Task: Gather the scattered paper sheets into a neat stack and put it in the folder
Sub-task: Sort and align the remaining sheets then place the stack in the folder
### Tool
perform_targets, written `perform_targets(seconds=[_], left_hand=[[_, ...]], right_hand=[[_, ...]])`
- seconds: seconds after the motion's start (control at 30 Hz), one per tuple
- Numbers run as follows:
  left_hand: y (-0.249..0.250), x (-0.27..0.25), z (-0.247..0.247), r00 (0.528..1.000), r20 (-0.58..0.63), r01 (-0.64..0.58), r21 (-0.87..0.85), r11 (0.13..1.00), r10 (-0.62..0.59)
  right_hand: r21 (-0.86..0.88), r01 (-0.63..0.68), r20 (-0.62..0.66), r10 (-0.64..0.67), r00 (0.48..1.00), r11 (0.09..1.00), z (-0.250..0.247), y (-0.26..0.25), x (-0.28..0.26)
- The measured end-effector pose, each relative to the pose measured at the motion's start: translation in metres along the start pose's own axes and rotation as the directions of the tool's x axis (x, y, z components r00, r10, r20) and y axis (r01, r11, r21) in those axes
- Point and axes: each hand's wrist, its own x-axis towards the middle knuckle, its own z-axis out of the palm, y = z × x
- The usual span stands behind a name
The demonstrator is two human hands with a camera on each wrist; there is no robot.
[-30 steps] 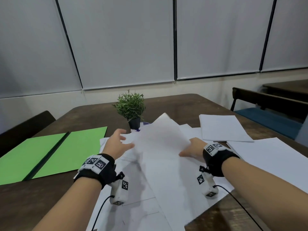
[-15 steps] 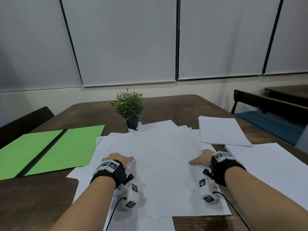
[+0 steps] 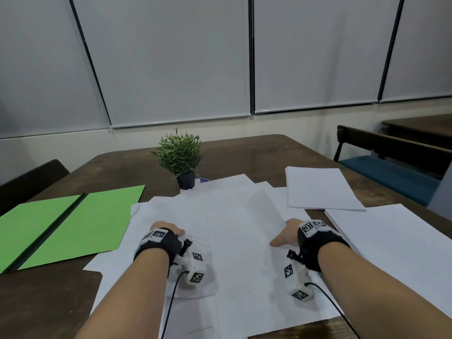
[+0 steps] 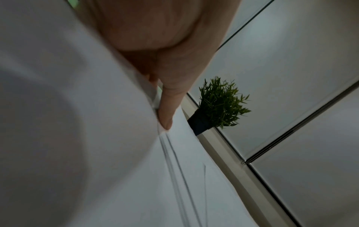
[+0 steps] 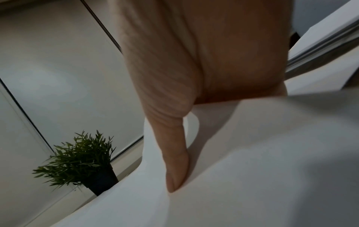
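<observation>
Now the sheet that was lifted a second ago lies flat again on the loose pile of paper sheets (image 3: 234, 231), and both hands have dropped to its side edges. The left hand (image 3: 168, 231) has its thumb on top and fingers tucked beneath the left edge, pinching it; the right hand (image 3: 285, 234) does the same on the right edge, as both wrist views show. So, I judge, the gathering is only begun. The paper is thin, white, limp and fanned at odd angles. Two more sheets (image 3: 320, 189) lie apart at right. The green folder (image 3: 73, 221), matte card, lies open at left. Beyond stands a small plant (image 3: 181, 157) on the wooden table (image 3: 244, 152)
</observation>
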Motion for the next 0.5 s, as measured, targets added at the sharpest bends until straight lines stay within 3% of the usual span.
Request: perform_targets(seconds=[0.2, 0.37, 0.5], left_hand=[[-0.015, 0.002, 0.004, 1.0, -0.013, -0.012, -0.042, 0.999, 0.012], [-0.034, 0.003, 0.005, 0.982, -0.167, 0.024, -0.336, 0.942, -0.085], [-0.046, 0.002, -0.017, 0.952, -0.29, -0.079, -0.548, 0.833, -0.1]], right_hand=[[0.019, -0.002, 0.003, 0.002, 1.0, 1.0, -0.002, 0.003, -0.002], [0.031, -0.022, -0.032, 0.023, 0.999, 0.999, -0.005, 0.006, -0.006], [0.062, -0.021, -0.036, 0.023, 0.999, 0.998, -0.004, 0.01, 0.002]])
